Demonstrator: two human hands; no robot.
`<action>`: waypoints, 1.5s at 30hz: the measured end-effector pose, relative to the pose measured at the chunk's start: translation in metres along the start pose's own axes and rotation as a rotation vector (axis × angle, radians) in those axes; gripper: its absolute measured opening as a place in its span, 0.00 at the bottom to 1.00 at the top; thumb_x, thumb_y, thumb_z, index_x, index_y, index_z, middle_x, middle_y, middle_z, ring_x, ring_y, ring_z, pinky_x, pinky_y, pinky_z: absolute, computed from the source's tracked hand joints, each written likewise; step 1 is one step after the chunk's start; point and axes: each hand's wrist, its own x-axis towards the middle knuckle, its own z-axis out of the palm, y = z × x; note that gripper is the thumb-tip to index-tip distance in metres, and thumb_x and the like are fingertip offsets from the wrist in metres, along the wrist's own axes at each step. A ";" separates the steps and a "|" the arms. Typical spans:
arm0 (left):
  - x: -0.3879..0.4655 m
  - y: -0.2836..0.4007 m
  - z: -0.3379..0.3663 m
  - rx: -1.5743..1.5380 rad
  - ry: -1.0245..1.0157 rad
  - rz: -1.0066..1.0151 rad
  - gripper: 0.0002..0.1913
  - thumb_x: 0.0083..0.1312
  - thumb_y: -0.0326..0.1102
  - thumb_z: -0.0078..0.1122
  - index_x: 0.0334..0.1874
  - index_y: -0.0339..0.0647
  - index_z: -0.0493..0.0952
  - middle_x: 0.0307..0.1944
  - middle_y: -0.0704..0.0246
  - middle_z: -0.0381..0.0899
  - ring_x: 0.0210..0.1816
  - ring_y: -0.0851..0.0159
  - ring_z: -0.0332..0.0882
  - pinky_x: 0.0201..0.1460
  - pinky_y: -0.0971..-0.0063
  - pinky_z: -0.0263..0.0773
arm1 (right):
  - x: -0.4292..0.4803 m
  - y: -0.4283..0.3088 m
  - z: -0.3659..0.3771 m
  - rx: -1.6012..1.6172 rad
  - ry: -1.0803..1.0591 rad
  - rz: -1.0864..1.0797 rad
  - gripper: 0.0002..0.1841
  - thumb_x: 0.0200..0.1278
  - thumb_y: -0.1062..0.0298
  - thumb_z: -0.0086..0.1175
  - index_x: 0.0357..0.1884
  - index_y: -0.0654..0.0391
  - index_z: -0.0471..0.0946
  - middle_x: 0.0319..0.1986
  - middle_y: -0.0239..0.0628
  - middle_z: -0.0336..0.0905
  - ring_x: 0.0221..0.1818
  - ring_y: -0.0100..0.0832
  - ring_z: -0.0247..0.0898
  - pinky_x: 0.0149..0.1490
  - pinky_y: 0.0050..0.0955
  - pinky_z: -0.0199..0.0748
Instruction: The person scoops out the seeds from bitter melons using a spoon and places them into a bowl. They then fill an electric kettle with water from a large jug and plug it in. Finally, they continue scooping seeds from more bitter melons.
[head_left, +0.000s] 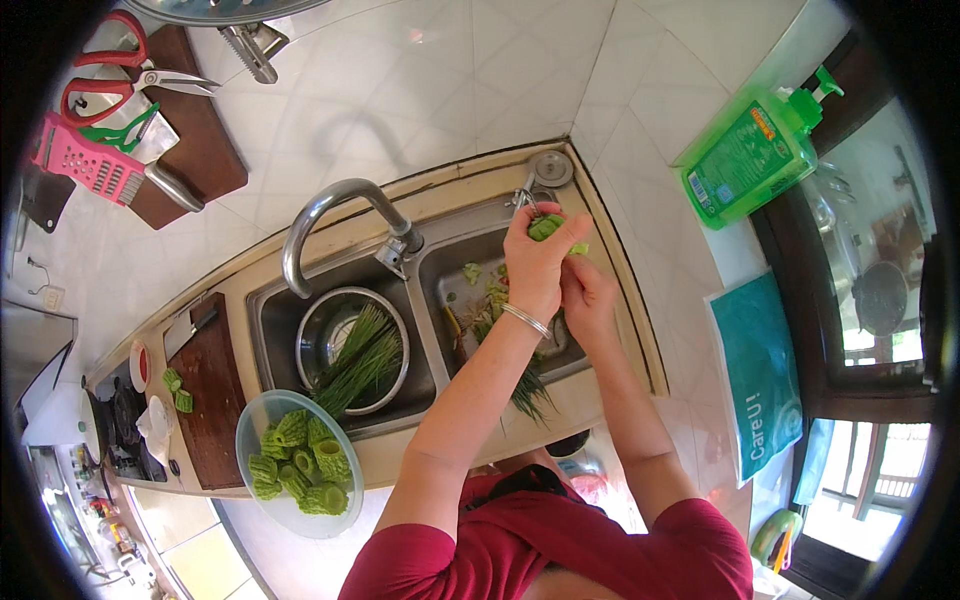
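Note:
At the far side of the right sink basin (441, 281), my left hand (536, 259), with a silver bangle at its wrist, is closed around a green piece of vegetable (545, 226), likely bitter melon. My right hand (589, 292) is just beside it, fingers curled; whether it grips anything is hidden. Vegetable scraps (471, 272) and green stalks (529, 394) lie in and over this basin. Long green chives or scallions (364, 356) rest in a steel bowl (406, 358) in the left basin. Hollow bitter melon pieces (300, 461) fill a pale blue plastic bowl (247, 420).
A curved faucet (330, 191) arches over the left basin. A knife (187, 330) lies on a wooden board (214, 390) at the left, beside more bitter melon pieces (178, 390). Red-handled scissors (124, 82) hang at upper left; a green soap bottle (750, 157) stands at upper right.

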 end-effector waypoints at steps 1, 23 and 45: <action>0.003 -0.001 -0.006 -0.006 0.000 0.021 0.19 0.49 0.22 0.61 0.42 0.40 0.64 0.30 0.68 0.72 0.34 0.66 0.73 0.38 0.77 0.70 | -0.004 -0.007 -0.003 0.190 -0.076 0.218 0.12 0.53 0.80 0.45 0.39 0.57 0.74 0.20 0.36 0.71 0.16 0.29 0.65 0.19 0.24 0.61; -0.001 0.005 -0.003 -0.170 -0.276 0.070 0.22 0.49 0.23 0.59 0.48 0.36 0.66 0.39 0.65 0.72 0.43 0.63 0.71 0.52 0.67 0.67 | 0.002 -0.011 -0.008 -0.447 0.139 -0.316 0.17 0.52 0.84 0.43 0.43 0.58 0.74 0.22 0.38 0.71 0.22 0.26 0.67 0.26 0.23 0.66; 0.037 0.003 -0.027 -0.532 -0.027 -0.231 0.24 0.58 0.58 0.46 0.39 0.41 0.67 0.32 0.63 0.72 0.36 0.58 0.74 0.53 0.51 0.62 | 0.006 -0.016 -0.034 0.662 -0.350 0.743 0.17 0.58 0.74 0.43 0.51 0.58 0.70 0.17 0.28 0.65 0.14 0.17 0.57 0.19 0.16 0.56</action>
